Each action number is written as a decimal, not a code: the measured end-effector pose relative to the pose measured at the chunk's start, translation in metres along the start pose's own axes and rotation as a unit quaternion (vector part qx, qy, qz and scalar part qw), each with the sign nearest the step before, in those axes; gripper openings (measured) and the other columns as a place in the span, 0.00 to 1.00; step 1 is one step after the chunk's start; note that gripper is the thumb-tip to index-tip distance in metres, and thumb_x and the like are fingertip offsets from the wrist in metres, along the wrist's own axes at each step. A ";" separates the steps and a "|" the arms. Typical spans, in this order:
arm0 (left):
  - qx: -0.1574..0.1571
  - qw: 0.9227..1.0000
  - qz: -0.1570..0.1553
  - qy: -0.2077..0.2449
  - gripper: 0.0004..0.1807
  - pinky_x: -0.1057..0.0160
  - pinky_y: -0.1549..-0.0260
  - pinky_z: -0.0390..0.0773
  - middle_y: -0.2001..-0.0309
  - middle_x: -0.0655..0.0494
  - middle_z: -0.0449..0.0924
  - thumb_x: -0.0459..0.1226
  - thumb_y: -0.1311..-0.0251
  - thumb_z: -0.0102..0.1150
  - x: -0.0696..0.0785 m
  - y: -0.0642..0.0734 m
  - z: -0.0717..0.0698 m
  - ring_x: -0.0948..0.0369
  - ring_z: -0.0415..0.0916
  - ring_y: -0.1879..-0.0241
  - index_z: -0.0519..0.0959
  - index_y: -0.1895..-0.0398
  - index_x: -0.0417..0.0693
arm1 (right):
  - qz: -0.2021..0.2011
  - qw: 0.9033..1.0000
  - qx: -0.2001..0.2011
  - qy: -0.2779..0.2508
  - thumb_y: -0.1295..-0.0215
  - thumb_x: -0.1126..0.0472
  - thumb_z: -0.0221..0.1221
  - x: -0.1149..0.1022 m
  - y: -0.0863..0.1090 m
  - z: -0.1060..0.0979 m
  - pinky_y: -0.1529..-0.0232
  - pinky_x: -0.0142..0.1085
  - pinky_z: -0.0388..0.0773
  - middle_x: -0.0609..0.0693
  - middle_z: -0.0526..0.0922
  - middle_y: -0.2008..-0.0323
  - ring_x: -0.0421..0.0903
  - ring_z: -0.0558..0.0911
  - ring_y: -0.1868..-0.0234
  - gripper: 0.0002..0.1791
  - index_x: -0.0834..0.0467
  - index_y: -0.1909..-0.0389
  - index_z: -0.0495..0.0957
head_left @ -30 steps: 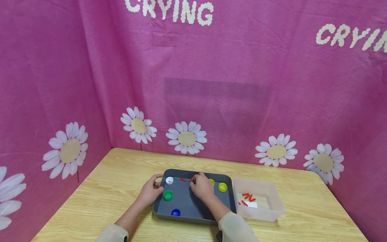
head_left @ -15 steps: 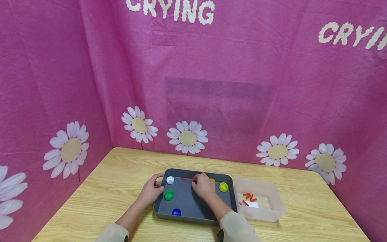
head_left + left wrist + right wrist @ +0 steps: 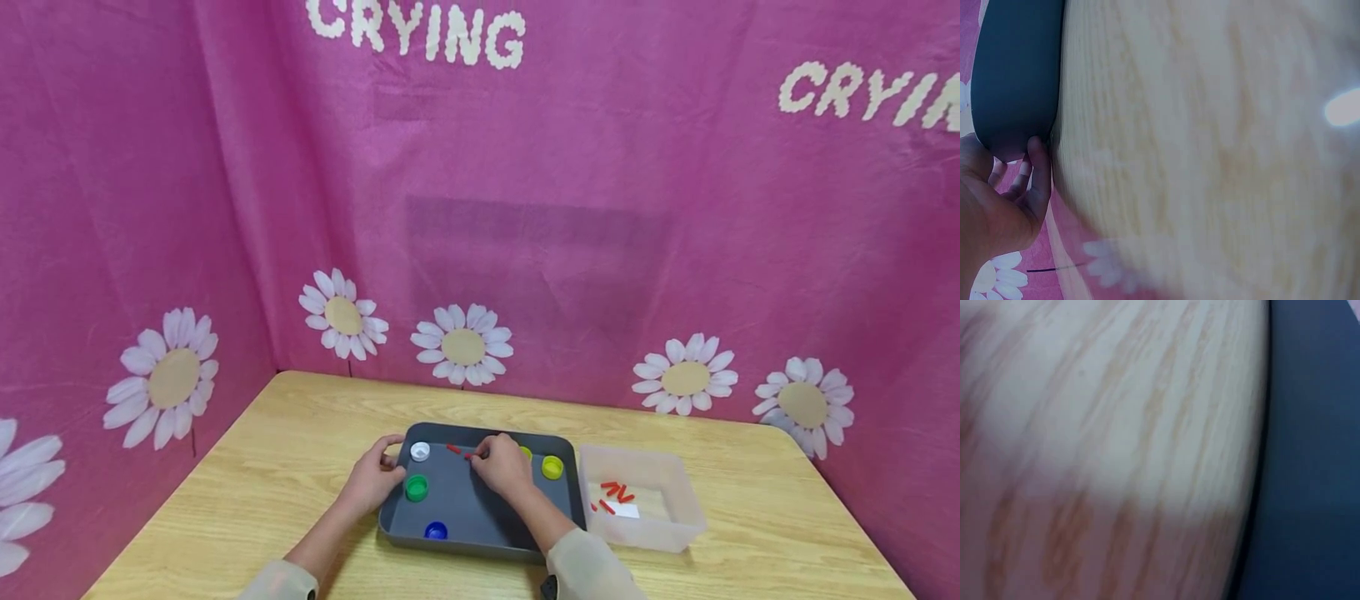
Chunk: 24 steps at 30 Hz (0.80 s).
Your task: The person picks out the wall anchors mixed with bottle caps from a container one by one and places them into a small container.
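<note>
A dark grey tray (image 3: 468, 508) lies on the wooden table, and my left hand (image 3: 372, 479) grips its left wall. In the left wrist view, fingers of that hand (image 3: 1007, 206) press against the tray's outer side (image 3: 1019, 75). Inside the tray, at the back middle, my right hand (image 3: 502, 467) pinches a small red stick (image 3: 468, 456); its fingertips are partly hidden. Another red stick (image 3: 453, 448) lies just left of it. Bottle caps sit about the tray: white (image 3: 420, 452), green (image 3: 416, 488), blue (image 3: 436, 531) and yellow (image 3: 552, 467). A second yellow cap (image 3: 527, 452) is partly covered by the right hand.
Against the tray's right side stands a translucent plastic box (image 3: 678, 492) holding several red sticks (image 3: 617, 490) and a white paper piece (image 3: 627, 510). Pink flowered cloth (image 3: 525, 250) hangs behind and left of the table (image 3: 765, 517). The right wrist view shows only table and tray side.
The right hand's fingertips have shifted slightly with the red stick, its end now nearer the front and left. The left hand keeps its place on the tray.
</note>
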<state>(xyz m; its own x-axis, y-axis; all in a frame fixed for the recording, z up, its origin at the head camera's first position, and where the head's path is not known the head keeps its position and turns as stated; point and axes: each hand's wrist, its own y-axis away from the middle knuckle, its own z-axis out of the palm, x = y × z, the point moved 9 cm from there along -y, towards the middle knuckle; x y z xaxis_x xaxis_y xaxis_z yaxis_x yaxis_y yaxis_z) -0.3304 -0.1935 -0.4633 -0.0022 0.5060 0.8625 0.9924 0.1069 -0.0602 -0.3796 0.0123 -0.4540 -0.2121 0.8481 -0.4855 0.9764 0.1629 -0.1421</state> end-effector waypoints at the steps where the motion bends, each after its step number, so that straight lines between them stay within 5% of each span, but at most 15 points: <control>1: 0.001 1.000 0.003 -0.001 0.27 0.65 0.69 0.70 0.70 0.52 0.71 0.27 0.50 0.55 0.000 0.000 0.001 0.60 0.70 0.68 0.70 0.42 0.41 | 0.000 1.000 0.001 -0.007 0.47 0.55 0.63 0.001 0.001 -0.002 0.75 0.36 0.69 0.46 0.78 0.72 0.40 0.75 0.73 0.05 0.52 0.72 0.83; 24: -0.007 1.000 -0.005 -0.017 0.27 0.63 0.67 0.71 0.67 0.50 0.72 0.29 0.48 0.54 -0.002 0.001 0.002 0.58 0.70 0.66 0.69 0.41 0.42 | -0.024 0.990 0.007 -0.137 0.44 0.59 0.62 -0.001 0.018 -0.054 0.76 0.32 0.68 0.48 0.80 0.75 0.40 0.71 0.76 0.05 0.56 0.72 0.83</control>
<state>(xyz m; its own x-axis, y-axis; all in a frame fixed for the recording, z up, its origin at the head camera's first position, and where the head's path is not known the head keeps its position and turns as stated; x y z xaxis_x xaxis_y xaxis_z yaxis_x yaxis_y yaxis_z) -0.3297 -0.1925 -0.4657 -0.0152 0.5332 0.8459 0.9940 0.0996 -0.0449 -0.3593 0.0422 -0.4095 -0.2629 0.6708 -0.6935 0.9648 0.1903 -0.1817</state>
